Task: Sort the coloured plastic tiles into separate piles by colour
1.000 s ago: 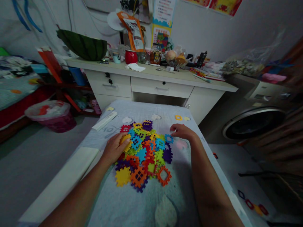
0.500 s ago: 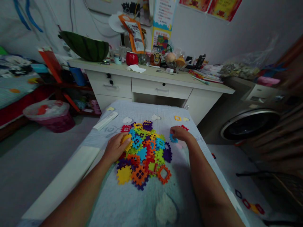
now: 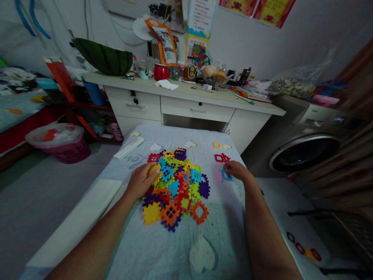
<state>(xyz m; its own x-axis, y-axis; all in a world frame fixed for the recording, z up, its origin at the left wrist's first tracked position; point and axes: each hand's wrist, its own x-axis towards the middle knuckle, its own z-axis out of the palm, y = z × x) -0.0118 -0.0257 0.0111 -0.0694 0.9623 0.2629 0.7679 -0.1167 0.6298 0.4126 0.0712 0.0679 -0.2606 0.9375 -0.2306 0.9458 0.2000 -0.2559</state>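
A heap of several coloured interlocking plastic tiles (image 3: 177, 186) lies in the middle of a pale blue cloth-covered table (image 3: 163, 249). My left hand (image 3: 142, 181) rests on the heap's left edge, fingers curled over a yellow tile (image 3: 154, 171). My right hand (image 3: 237, 171) lies to the right of the heap, fingertips pinched on a blue tile (image 3: 225, 175) held low over the cloth. A red tile (image 3: 222, 157) and a small yellow tile (image 3: 217, 145) lie apart beyond it.
A white remote-like bar (image 3: 129, 148) lies at the table's far left. Behind stands a cluttered white desk (image 3: 186, 105) with drawers. A washing machine (image 3: 305, 155) is at right, a pink bin (image 3: 61, 142) at left. More tiles (image 3: 303, 249) lie on the floor at right.
My right hand has carried the blue tile from the heap's upper right edge out to the right, uncovering the red tile. The left hand has stayed on the heap.
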